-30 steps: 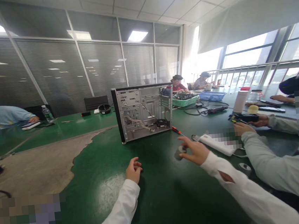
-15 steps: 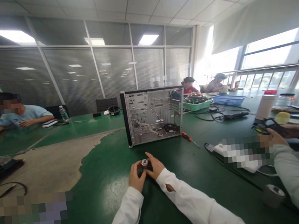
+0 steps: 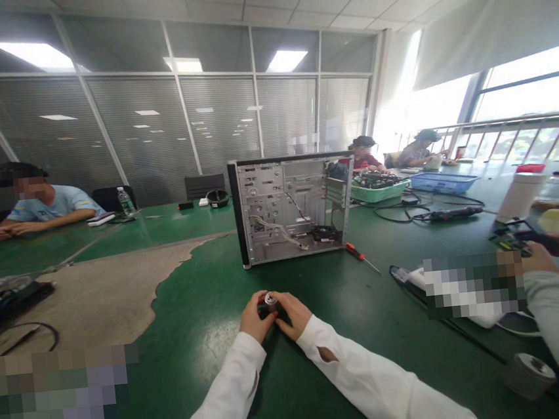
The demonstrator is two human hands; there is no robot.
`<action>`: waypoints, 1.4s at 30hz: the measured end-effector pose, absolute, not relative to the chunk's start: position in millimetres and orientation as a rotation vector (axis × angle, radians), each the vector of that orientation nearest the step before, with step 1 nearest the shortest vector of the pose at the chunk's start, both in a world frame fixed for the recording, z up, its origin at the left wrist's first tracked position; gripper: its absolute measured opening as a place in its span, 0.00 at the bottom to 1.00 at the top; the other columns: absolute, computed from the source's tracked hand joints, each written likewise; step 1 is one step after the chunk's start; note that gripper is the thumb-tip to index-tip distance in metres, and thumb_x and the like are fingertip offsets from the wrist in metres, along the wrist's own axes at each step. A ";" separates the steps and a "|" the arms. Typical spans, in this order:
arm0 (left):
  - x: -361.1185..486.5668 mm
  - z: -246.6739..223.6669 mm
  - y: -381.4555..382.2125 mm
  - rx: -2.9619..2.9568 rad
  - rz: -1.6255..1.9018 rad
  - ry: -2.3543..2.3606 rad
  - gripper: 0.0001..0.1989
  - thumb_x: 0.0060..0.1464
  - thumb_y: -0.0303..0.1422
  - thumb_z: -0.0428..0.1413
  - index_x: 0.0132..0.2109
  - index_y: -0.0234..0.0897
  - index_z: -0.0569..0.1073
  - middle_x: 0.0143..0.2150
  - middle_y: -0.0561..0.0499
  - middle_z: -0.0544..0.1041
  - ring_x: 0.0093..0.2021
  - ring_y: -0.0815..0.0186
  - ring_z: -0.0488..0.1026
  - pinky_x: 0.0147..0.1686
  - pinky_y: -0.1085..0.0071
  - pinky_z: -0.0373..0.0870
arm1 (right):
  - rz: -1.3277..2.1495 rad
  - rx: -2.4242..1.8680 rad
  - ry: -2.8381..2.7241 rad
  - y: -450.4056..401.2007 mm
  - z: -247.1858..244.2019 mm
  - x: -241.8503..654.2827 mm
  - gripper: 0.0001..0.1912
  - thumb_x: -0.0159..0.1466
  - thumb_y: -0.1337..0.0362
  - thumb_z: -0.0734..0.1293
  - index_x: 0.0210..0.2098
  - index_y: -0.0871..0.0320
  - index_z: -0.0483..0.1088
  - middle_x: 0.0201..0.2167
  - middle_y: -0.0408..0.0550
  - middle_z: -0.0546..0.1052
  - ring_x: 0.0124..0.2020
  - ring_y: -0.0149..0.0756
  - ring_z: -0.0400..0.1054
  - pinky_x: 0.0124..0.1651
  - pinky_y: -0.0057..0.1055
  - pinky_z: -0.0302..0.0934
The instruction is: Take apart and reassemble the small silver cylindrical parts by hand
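Note:
My left hand (image 3: 255, 320) is closed around the left side of a small metal cylinder (image 3: 270, 300) with a round, shiny top. From the other side, my right hand (image 3: 292, 315) grips the same cylinder, its index finger bent onto the upper edge. The cylinder is upright, low over the green table (image 3: 237, 385); its lower part is mostly hidden by my fingers. Beyond my hands stands an open computer case (image 3: 294, 211) with loose cables and a black fan inside. A red-handled screwdriver (image 3: 362, 257) lies by its right corner.
To the right, a co-worker's hands hold a circuit board (image 3: 508, 237) behind a white power strip (image 3: 481, 308). A larger metal cylinder (image 3: 529, 376) sits at the lower right. A green basket (image 3: 380, 191) and a blue basket (image 3: 445, 182) stand farther back. Bare grey board (image 3: 99, 286) shows at left.
My right index finger, raised before, has come down onto the cylinder's edge. The view has shifted slightly, so the scene sits a little farther right and higher.

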State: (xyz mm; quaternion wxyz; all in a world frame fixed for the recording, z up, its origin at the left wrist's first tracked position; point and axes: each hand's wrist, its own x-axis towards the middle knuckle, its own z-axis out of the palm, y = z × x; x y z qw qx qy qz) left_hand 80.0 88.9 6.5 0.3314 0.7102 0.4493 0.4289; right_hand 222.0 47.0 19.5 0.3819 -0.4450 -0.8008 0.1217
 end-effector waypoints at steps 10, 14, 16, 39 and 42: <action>75.5 9.7 88.4 1.812 1.126 1.142 0.22 0.35 0.28 0.56 0.42 0.37 0.64 0.39 0.49 0.72 0.40 0.64 0.68 0.36 0.69 0.64 | 0.351 -1.143 -2.061 38.5 30.3 220.9 0.32 0.47 0.72 0.61 0.51 0.55 0.50 0.46 0.49 0.61 0.46 0.38 0.55 0.48 0.37 0.52; 75.3 10.6 86.1 1.840 1.115 1.133 0.21 0.35 0.27 0.57 0.42 0.37 0.65 0.40 0.49 0.72 0.40 0.63 0.68 0.35 0.69 0.63 | 0.349 -1.155 -2.062 37.7 31.3 221.9 0.35 0.47 0.71 0.61 0.53 0.55 0.47 0.47 0.50 0.60 0.47 0.40 0.54 0.49 0.38 0.51; 75.5 10.0 85.0 1.848 1.110 1.130 0.22 0.34 0.27 0.57 0.42 0.37 0.65 0.40 0.50 0.72 0.40 0.63 0.68 0.35 0.69 0.63 | 0.341 -1.163 -2.075 38.5 29.9 222.1 0.36 0.47 0.71 0.61 0.53 0.55 0.46 0.48 0.50 0.59 0.48 0.40 0.54 0.48 0.37 0.51; 68.7 16.5 81.1 1.245 1.021 0.807 0.22 0.35 0.40 0.59 0.37 0.32 0.65 0.24 0.53 0.72 0.24 0.71 0.67 0.27 0.75 0.60 | 0.789 -0.988 -1.809 46.8 14.4 221.0 0.35 0.43 0.67 0.68 0.48 0.55 0.51 0.41 0.47 0.65 0.40 0.35 0.61 0.37 0.31 0.57; 69.3 17.3 81.0 1.238 1.022 0.817 0.22 0.34 0.40 0.59 0.36 0.32 0.66 0.24 0.54 0.71 0.23 0.72 0.66 0.26 0.75 0.60 | 0.845 -0.977 -1.751 50.6 8.1 219.2 0.35 0.42 0.66 0.69 0.47 0.54 0.52 0.41 0.47 0.65 0.39 0.35 0.62 0.36 0.31 0.57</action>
